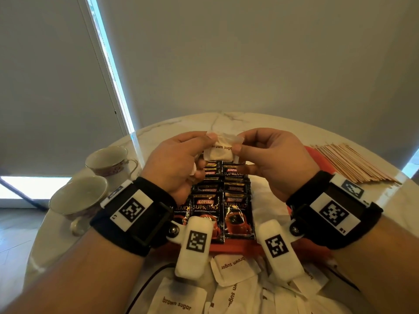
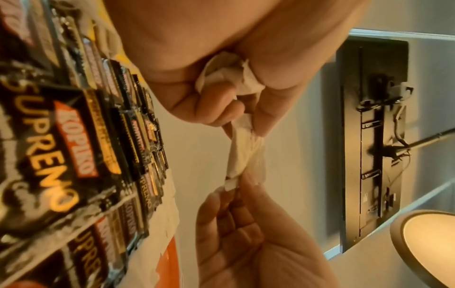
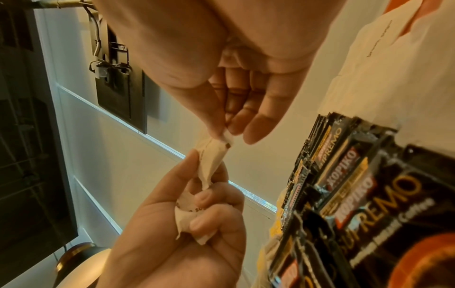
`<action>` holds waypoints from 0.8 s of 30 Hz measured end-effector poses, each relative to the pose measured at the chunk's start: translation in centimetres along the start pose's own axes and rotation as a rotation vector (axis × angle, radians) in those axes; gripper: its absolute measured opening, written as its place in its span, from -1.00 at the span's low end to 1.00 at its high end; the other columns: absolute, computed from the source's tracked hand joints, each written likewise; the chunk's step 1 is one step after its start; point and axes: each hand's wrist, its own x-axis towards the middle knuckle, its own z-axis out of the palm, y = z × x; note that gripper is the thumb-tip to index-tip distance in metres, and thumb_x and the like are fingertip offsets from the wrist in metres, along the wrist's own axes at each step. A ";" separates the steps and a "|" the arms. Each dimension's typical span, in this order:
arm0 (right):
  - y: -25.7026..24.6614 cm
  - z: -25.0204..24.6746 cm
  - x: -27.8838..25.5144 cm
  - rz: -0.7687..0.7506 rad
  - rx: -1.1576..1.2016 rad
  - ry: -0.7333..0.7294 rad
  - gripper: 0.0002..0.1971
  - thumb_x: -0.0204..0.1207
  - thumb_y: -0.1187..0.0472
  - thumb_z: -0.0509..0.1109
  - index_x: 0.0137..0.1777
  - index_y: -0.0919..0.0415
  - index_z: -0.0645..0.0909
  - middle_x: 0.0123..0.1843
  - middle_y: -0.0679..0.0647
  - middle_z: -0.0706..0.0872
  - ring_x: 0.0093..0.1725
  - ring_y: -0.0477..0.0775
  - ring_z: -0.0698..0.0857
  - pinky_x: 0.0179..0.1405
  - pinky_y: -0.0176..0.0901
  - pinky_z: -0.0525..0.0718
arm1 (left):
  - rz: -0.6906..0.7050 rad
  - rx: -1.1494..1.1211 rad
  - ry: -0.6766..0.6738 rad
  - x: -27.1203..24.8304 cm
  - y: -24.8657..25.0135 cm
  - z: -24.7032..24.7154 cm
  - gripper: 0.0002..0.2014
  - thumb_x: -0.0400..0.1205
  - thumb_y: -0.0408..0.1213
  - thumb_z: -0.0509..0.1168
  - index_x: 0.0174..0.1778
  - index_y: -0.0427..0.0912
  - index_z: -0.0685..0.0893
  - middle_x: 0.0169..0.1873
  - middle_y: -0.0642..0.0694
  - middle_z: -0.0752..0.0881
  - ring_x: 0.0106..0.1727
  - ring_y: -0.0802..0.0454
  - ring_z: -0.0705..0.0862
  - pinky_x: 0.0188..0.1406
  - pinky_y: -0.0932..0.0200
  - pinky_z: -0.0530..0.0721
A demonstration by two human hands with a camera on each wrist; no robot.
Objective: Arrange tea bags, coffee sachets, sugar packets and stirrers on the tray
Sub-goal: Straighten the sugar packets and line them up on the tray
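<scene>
1. I see a round marble table (image 1: pixel 238 120) under grey blinds, with the orange tray (image 1: pixel 231 247) at its centre.
2. My left hand (image 1: pixel 174 162) and right hand (image 1: pixel 269 159) each pinch one end of a brown sugar packet (image 1: pixel 221 147) above the tray's 12 o'clock edge, probably straightening it; the left also clutches spare packets.
3. Counts: two columns of coffee sachets (image 1: pixel 223 196) on the tray, two cups (image 1: pixel 78 200) at 9 o'clock, a stirrer pile (image 1: pixel 353 164) at 2, uncounted.

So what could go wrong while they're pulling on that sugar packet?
Both hands, left hand and right hand, pinch one brown sugar packet by opposite ends above the coffee sachets; it might tear and spill sugar over them. The left hand also holds crumpled packets, which could slip out onto the neat rows.
</scene>
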 end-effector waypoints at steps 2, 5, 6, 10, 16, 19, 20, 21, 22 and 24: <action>-0.1 -0.3 0.2 0.007 -0.018 0.023 -0.93 0.56 0.45 0.50 -0.02 0.32 0.73 -0.10 0.20 0.84 -0.18 0.13 0.80 -0.22 -0.04 0.83 | -0.024 -0.029 -0.006 -0.1 0.0 0.0 -0.87 0.69 -0.26 0.48 0.00 -0.26 0.81 -0.35 -0.06 0.75 -0.51 0.17 0.49 -0.67 0.33 0.39; -1.0 -1.7 1.1 0.036 0.000 0.090 -0.88 0.55 0.44 0.51 -0.11 0.21 0.75 -0.21 0.10 0.79 -0.28 -0.01 0.72 -0.30 -0.11 0.78 | -0.057 -0.060 -0.018 0.3 0.2 -0.4 -0.82 0.69 -0.18 0.48 0.07 -0.21 0.74 -0.30 -0.04 0.69 -0.49 0.17 0.48 -0.66 0.33 0.39; -1.3 -2.6 1.7 0.043 0.014 0.138 -0.83 0.54 0.45 0.51 -0.17 0.17 0.75 -0.25 0.06 0.78 -0.33 -0.05 0.69 -0.36 -0.15 0.74 | -0.071 -0.075 -0.018 0.5 0.3 -0.6 -0.81 0.69 -0.16 0.48 0.09 -0.18 0.71 -0.29 -0.03 0.67 -0.48 0.17 0.47 -0.66 0.32 0.39; -1.6 -7.4 4.7 0.124 0.019 0.431 -0.82 0.53 0.43 0.48 -0.09 0.12 0.74 -0.23 0.02 0.78 -0.39 -0.09 0.65 -0.47 -0.23 0.62 | -0.124 -0.156 -0.028 0.7 0.6 -0.9 -0.90 0.70 -0.28 0.39 0.06 -0.15 0.60 -0.29 -0.06 0.62 -0.47 0.12 0.47 -0.63 0.28 0.42; 2.1 -11.7 7.4 0.487 -0.148 0.474 -0.84 0.57 0.41 0.39 0.04 0.19 0.73 -0.32 0.06 0.60 -0.48 -0.05 0.45 -0.52 -0.16 0.45 | -0.117 -0.247 -0.046 0.1 0.9 -0.8 -0.69 0.28 -0.44 0.16 -0.05 -0.23 0.51 -0.19 -0.18 0.56 -0.36 0.01 0.47 -0.48 0.19 0.43; 3.1 -12.1 7.9 0.566 -0.277 0.440 -0.70 0.43 0.46 0.41 0.16 0.38 0.75 -0.07 0.27 0.78 -0.40 0.10 0.58 -0.36 -0.05 0.51 | -0.104 -0.268 -0.064 0.0 1.0 -1.1 -0.71 0.21 -0.47 0.08 -0.17 -0.18 0.45 -0.18 -0.19 0.56 -0.34 -0.01 0.47 -0.49 0.18 0.45; 3.3 -12.0 8.0 0.579 -0.314 0.423 -0.71 0.41 0.48 0.42 0.13 0.40 0.75 -0.04 0.30 0.77 -0.38 0.12 0.59 -0.36 -0.05 0.50 | -0.102 -0.268 -0.068 0.0 1.0 -1.1 -0.71 0.20 -0.49 0.07 -0.19 -0.16 0.43 -0.17 -0.18 0.56 -0.34 -0.01 0.46 -0.50 0.18 0.46; 3.4 -11.8 8.1 0.592 -0.344 0.414 -0.73 0.42 0.49 0.43 0.12 0.41 0.74 -0.04 0.30 0.75 -0.39 0.10 0.58 -0.39 -0.08 0.49 | -0.100 -0.264 -0.071 0.0 1.0 -1.2 -0.70 0.20 -0.51 0.05 -0.20 -0.15 0.42 -0.16 -0.18 0.55 -0.34 -0.01 0.46 -0.50 0.17 0.46; 3.4 -11.6 8.0 0.605 -0.362 0.408 -0.75 0.44 0.50 0.44 0.12 0.42 0.74 -0.04 0.30 0.74 -0.39 0.09 0.57 -0.42 -0.11 0.49 | -0.098 -0.256 -0.071 0.0 1.0 -1.1 -0.69 0.19 -0.52 0.05 -0.21 -0.15 0.41 -0.14 -0.19 0.55 -0.33 -0.01 0.46 -0.51 0.17 0.46; 3.3 -11.2 7.9 0.618 -0.401 0.397 -0.79 0.49 0.49 0.44 0.11 0.46 0.74 -0.04 0.31 0.76 -0.37 0.07 0.58 -0.43 -0.13 0.52 | -0.097 -0.238 -0.066 0.0 0.9 -1.0 -0.68 0.17 -0.54 0.04 -0.22 -0.15 0.40 -0.11 -0.19 0.54 -0.31 -0.01 0.46 -0.50 0.18 0.45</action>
